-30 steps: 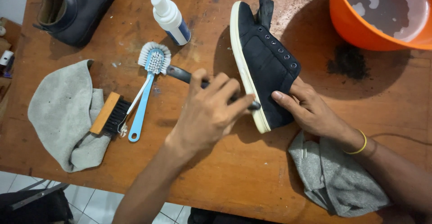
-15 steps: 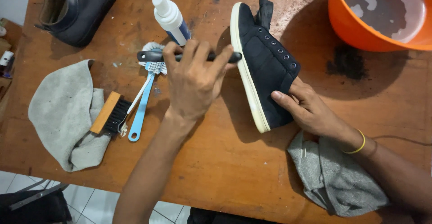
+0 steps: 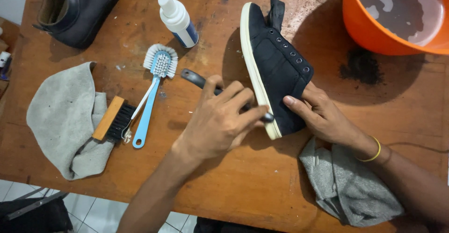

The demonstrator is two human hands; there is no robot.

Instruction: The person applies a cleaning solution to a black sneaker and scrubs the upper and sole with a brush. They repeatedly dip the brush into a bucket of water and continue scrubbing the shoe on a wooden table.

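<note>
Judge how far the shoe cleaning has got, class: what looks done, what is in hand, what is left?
Done: the basin holds water and the bottle and cloths are laid out. In hand: the left hand works a dark brush along the sneaker sole edge while the right hand steadies it. Left: the second shoe lies untouched.

Single head-worn view, looking steeply down from above onto a wooden table (image 3: 262,186), close enough for both forearms to enter from the bottom edge. Framed at centre: left hand (image 3: 220,120) and right hand (image 3: 322,116) at a dark shoe (image 3: 276,64), with an orange basin (image 3: 360,22) cut off at top right, a boot (image 3: 75,8) cut off at top left, and tiled floor (image 3: 93,209) glimpsed past the near table edge. No second view for overlap.
</note>
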